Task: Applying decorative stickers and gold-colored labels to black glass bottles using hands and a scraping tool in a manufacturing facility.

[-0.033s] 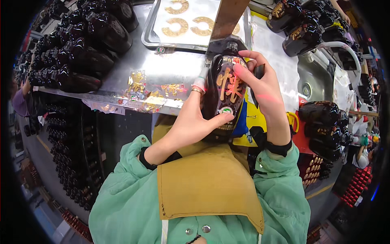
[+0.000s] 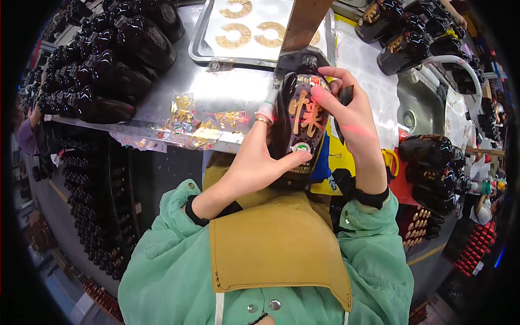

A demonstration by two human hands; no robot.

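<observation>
A dark glossy bottle [image 2: 299, 122] lies tilted in front of me, its neck pointing away. It bears large gold characters, a small red mark near the shoulder and a round green-and-white sticker [image 2: 301, 147] low down. My left hand [image 2: 254, 160] is wrapped round the bottle's left side, thumb across its lower front; one finger wears a white wrap [image 2: 266, 108]. At the upper right of the bottle, my right hand [image 2: 351, 111] presses its thumb on the front near the red mark. A dark flat piece [image 2: 345, 97] is tucked in its fingers; its kind cannot be made out.
Gold decals [image 2: 184, 111] lie on the metal table [image 2: 227, 89]. Beyond is a tray [image 2: 200, 57] with gold C-shaped pieces. A brown upright post [image 2: 306, 24] rises behind the bottle. Dark bottles [image 2: 143, 43] crowd the left; more bottles [image 2: 403, 51] and a sink [image 2: 417, 103] are at right.
</observation>
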